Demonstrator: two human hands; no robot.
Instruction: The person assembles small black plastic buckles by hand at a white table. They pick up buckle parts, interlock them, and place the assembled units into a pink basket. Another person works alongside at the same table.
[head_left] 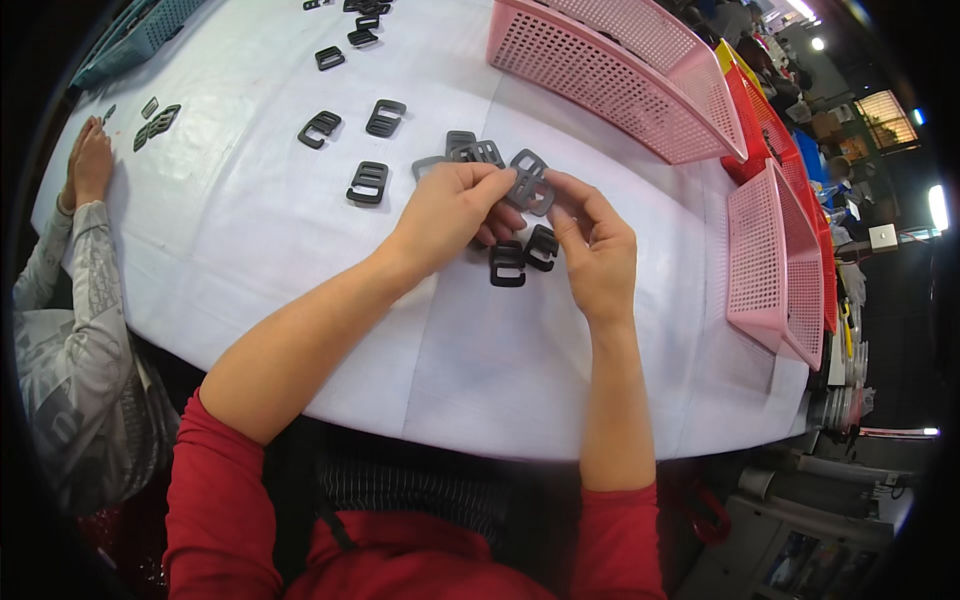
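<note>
One pinch: left hand (pixel 450 212) on grey buckles (pixel 527 182) | right hand (pixel 598 240): half-curled at rim, grip unclear | edge placement likely keeps faces visible

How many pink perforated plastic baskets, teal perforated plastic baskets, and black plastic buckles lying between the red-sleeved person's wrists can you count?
Pink perforated plastic baskets: 2
Teal perforated plastic basket: 1
Black plastic buckles there: 2 plainly visible
Total: 5

From here I can read no lettering, number or sign anywhere. The patterned grey sleeve (pixel 96 262) near the left edge of the worktop (pixel 430 365) carries letter-like marks, too small and blurred to make out.
</note>
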